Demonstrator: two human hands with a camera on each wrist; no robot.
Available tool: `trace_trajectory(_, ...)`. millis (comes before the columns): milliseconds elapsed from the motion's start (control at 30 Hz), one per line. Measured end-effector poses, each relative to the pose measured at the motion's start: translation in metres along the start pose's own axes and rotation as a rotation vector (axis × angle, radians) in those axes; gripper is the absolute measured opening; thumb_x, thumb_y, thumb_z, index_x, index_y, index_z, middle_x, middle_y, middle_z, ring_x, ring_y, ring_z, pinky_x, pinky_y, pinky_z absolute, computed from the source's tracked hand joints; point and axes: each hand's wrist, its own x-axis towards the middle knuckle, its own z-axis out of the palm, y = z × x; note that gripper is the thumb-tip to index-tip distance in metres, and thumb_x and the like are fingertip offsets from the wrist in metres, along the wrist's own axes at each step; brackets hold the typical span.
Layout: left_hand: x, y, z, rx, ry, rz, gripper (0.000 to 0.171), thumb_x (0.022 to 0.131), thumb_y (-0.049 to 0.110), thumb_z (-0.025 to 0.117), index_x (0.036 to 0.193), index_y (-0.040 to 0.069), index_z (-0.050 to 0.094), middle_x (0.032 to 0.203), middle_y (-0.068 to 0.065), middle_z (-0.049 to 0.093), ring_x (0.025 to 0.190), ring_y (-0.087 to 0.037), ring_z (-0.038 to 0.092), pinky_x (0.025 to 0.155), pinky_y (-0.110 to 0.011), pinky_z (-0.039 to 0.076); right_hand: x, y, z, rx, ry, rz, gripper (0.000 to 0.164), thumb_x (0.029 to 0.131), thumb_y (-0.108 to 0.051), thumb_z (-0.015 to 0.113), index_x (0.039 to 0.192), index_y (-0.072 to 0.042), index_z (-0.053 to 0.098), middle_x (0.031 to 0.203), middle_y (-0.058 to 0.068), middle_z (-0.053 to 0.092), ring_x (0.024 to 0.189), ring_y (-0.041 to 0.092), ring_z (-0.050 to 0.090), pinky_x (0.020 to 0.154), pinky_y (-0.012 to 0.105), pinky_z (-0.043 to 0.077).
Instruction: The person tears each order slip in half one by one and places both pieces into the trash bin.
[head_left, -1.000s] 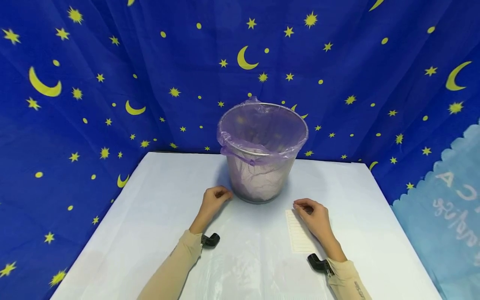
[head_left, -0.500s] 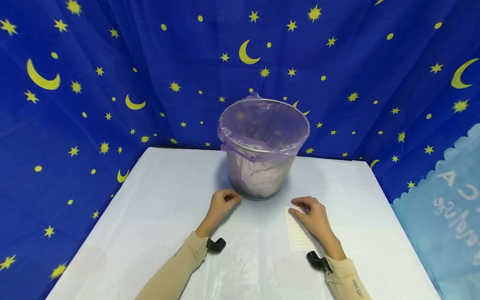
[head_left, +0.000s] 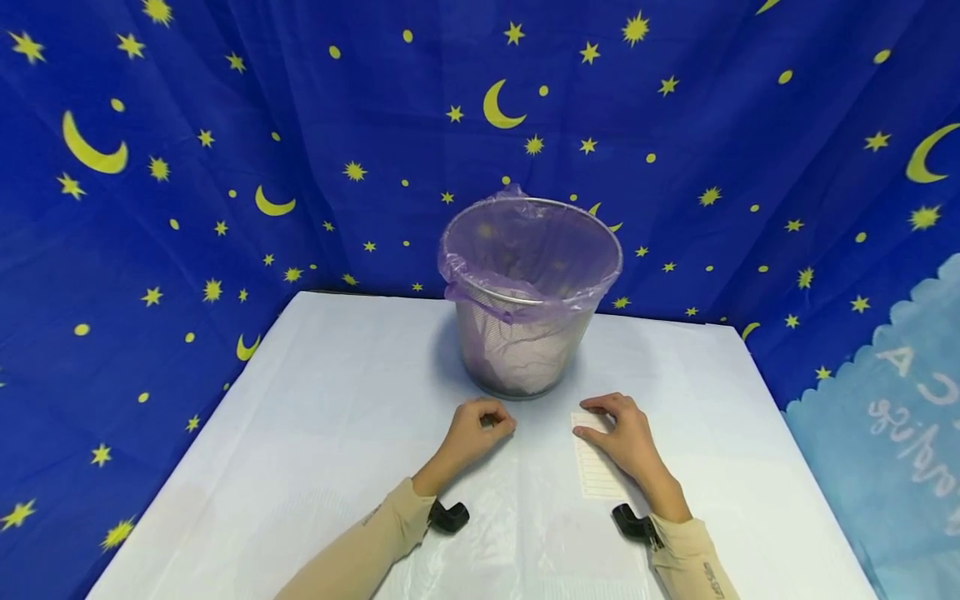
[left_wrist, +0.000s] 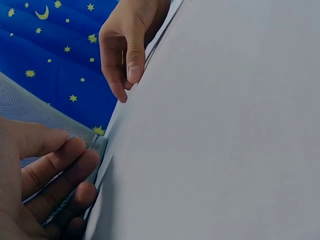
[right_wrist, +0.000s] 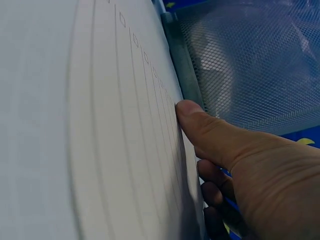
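Observation:
A mesh wastebasket (head_left: 517, 350) with a purple bag (head_left: 480, 275) over its rim stands upright toward the back of the table. My left hand (head_left: 476, 429) is low over the table in front of it, fingers loosely curled, thumb near the fingertips, nothing visible held. In the left wrist view its fingers (left_wrist: 60, 160) show before the mesh. To the right, my right hand (head_left: 626, 433) is over a lined paper sheet (head_left: 600, 473), thumb and fingers apart. The right wrist view shows the thumb (right_wrist: 200, 117) at the paper's edge; whether it touches is unclear.
The white table (head_left: 345, 383) reaches back to a blue curtain (head_left: 360, 108) with yellow stars and moons. A light blue cloth with lettering (head_left: 907, 417) hangs at the right. Black wrist cameras (head_left: 450, 518) sit at both sleeves.
My left hand has moved right and toward me, away from the basket's base. My right hand has stayed by the paper, its thumb and fingers spreading slightly apart.

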Motion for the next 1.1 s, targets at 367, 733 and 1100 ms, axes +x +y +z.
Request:
trace_trajectory(367, -0.001, 0.002, 0.0, -0.008, -0.007, -0.003, 0.008, 0.091, 0.008, 0.078, 0.082, 0.009, 0.078, 0.081, -0.003, 0.075, 0.077, -0.01, 0.065, 0.075, -0.024, 0.053, 0.0, -0.001, 0.0, -0.001, -0.019, 0.021, 0.039, 0.077, -0.023, 0.096, 0.11, -0.012, 0.079, 0.086, -0.003, 0.065, 0.085, 0.017, 0.052, 0.08, 0.033, 0.042)
trace_trajectory(733, -0.001, 0.001, 0.0, -0.004, -0.006, -0.011, 0.008, 0.091, 0.008, 0.079, 0.082, 0.009, 0.078, 0.081, -0.002, 0.075, 0.078, -0.01, 0.065, 0.075, -0.024, 0.053, -0.001, -0.005, -0.001, 0.031, -0.064, 0.101, 0.019, 0.082, -0.023, 0.093, 0.09, -0.018, 0.077, 0.081, -0.004, 0.066, 0.078, 0.011, 0.056, 0.073, 0.026, 0.045)
trace_trajectory(1100, -0.001, 0.0, 0.001, 0.001, 0.0, -0.018, 0.008, 0.09, 0.009, 0.08, 0.082, 0.01, 0.078, 0.081, -0.001, 0.075, 0.078, -0.009, 0.064, 0.075, -0.024, 0.053, -0.003, -0.014, 0.003, 0.179, -0.106, 0.107, 0.017, 0.084, -0.025, 0.091, 0.091, -0.017, 0.077, 0.076, -0.007, 0.073, 0.068, 0.006, 0.062, 0.065, 0.022, 0.049)
